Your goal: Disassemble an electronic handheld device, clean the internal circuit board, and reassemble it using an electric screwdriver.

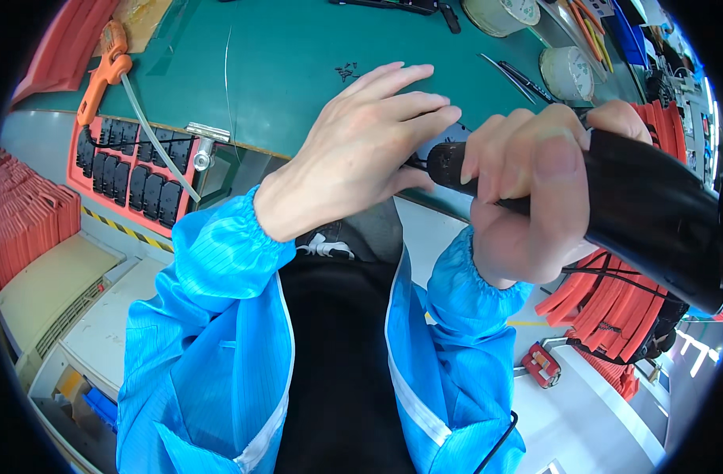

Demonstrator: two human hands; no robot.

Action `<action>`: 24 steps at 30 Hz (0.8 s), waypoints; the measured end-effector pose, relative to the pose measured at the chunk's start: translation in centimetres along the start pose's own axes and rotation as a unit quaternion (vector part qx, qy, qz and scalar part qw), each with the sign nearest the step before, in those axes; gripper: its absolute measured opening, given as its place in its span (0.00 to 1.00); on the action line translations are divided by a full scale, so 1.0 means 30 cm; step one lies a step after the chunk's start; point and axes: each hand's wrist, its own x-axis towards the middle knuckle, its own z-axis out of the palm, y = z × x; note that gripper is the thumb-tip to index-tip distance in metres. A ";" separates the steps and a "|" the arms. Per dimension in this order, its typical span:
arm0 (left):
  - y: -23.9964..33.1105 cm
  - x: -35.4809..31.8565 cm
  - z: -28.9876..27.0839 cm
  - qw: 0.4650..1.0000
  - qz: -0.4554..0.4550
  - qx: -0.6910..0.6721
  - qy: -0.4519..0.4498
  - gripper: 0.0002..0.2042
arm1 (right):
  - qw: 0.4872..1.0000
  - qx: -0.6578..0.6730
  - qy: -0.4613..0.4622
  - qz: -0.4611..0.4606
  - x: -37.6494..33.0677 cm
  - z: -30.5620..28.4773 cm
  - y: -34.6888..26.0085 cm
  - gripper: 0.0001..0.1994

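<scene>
My right hand (535, 174) is wrapped round a black tapered device (646, 205), whose wide end reaches toward the right edge and whose narrow ribbed end points left. I cannot make out its exact kind. My left hand (369, 130) is beside that narrow end, its fingers stretched out and spread, the thumb below. A small dark part shows between the thumb and the narrow end; whether the thumb touches it is unclear. Beyond the left fingers, several tiny black pieces (346, 72) lie on the green mat (282, 63).
An orange glue gun (105, 75) rests at the left above a red tray (124, 201) of black parts. Tweezers (508, 77) and round tubs (567, 73) are at the far right. Red foam stacks (30, 213) stand left, others (614, 308) right. A metal clamp (207, 138) grips the table edge.
</scene>
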 end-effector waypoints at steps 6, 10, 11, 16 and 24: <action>0.005 -0.021 -0.064 0.996 -0.026 -0.085 0.024 0.15 | 0.999 0.009 0.032 -0.014 0.011 -0.035 -0.010 0.12; 0.003 -0.012 -0.088 0.997 -0.027 -0.053 0.041 0.10 | 0.998 0.014 0.052 -0.033 0.045 -0.063 0.000 0.10; -0.002 -0.007 -0.093 0.998 -0.028 -0.028 0.052 0.09 | 0.997 0.015 0.057 -0.040 0.066 -0.079 0.009 0.10; -0.078 0.002 -0.159 0.986 -0.068 0.133 0.069 0.11 | 0.989 -0.011 0.117 -0.089 0.196 -0.142 0.074 0.10; 0.065 0.039 -0.081 0.994 -0.030 0.056 -0.086 0.40 | 0.956 -0.241 0.166 -0.030 0.336 -0.302 0.332 0.34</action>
